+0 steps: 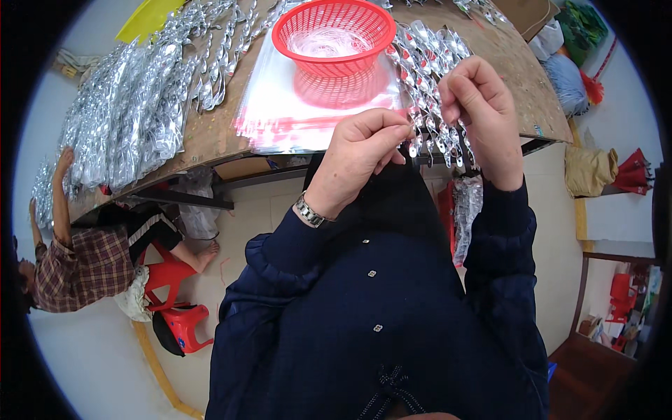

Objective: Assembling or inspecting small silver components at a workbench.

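Silver foil pieces [435, 136] at near worktop [210, 133] edge: left hand [364, 150] and right hand [483, 112] each pinch one. Many lie loose; red basket [334, 35] holds few.

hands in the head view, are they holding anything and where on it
Both hands pinch one small shiny silver foil piece over the table's near edge: the left hand grips its left end, the right hand its right end. Its exact shape cannot be told.

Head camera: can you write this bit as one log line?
left hand: pinches shiny silver foil strip | right hand: pinches same strip | behind: red plastic mesh basket on clear plastic bags, wooden table
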Demonstrator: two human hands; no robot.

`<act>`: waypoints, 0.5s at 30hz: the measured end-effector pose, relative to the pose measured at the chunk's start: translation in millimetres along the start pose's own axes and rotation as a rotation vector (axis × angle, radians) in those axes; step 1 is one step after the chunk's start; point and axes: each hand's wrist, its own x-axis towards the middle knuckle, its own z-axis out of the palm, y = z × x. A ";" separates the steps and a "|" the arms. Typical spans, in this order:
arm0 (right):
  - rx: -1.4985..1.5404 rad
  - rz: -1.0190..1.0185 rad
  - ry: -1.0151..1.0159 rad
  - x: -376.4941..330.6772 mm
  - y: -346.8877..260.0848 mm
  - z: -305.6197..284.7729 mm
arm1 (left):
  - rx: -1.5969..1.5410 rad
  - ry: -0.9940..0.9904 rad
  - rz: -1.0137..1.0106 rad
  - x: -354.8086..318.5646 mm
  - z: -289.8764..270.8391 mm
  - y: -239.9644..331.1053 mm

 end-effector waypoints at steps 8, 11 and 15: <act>0.138 -0.040 0.073 3.1 1.8 -15.9 | -0.017 0.013 0.018 -4.1 -7.4 -5.1; 0.008 0.023 0.010 0.7 2.3 -10.0 | -0.015 0.044 0.043 -3.7 -4.8 -8.5; -0.210 0.025 -0.056 -4.5 3.9 2.2 | -0.007 0.029 0.066 -2.6 -4.4 -11.8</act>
